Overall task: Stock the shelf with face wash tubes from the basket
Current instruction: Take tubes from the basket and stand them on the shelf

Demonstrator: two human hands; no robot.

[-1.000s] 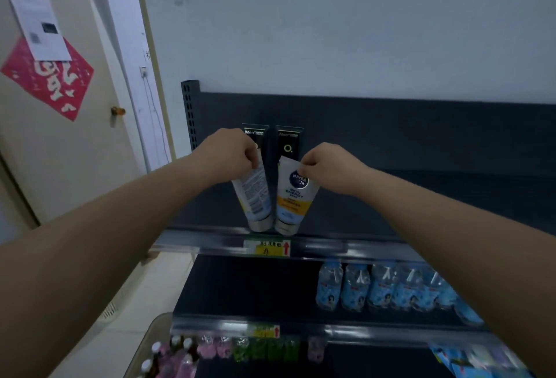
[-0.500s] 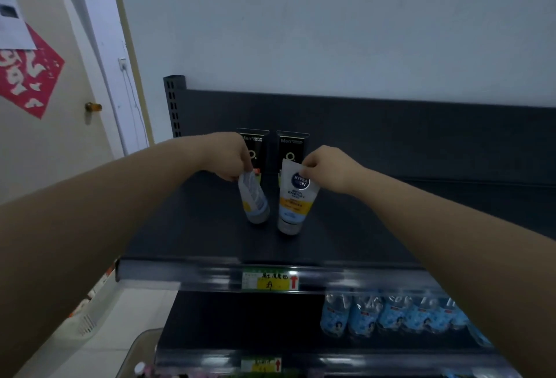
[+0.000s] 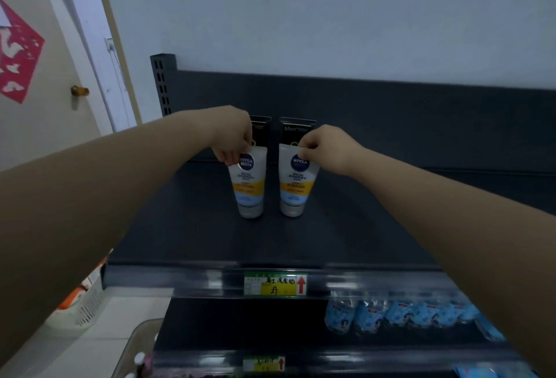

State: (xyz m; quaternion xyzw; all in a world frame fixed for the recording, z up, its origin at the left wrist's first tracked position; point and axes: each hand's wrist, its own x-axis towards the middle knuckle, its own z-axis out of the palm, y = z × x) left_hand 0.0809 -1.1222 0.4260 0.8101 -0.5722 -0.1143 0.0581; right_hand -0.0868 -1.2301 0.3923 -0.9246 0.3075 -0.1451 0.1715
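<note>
— Standing upright, are they, those two tubes?

— Yes. The left hand (image 3: 231, 143) pinches the top seam of the left face wash tube (image 3: 248, 189), fingers curled round its upper corner. The right hand (image 3: 326, 149) pinches the top of the right face wash tube (image 3: 294, 189) the same way. Below the fingers both tubes rest cap-down on the top shelf (image 3: 361, 227), just beside each other, labels facing out.

— And behind the fingers?

— Two black tubes (image 3: 298, 131), upright near the back panel, one just behind each hand.

— The basket?

— Well below the left forearm, a white slatted basket (image 3: 87, 302), on the floor I think; the arm hides most of it. Straight below the fingers, on the shelf's front rail, sits a yellow-and-green price label (image 3: 275, 283).
</note>
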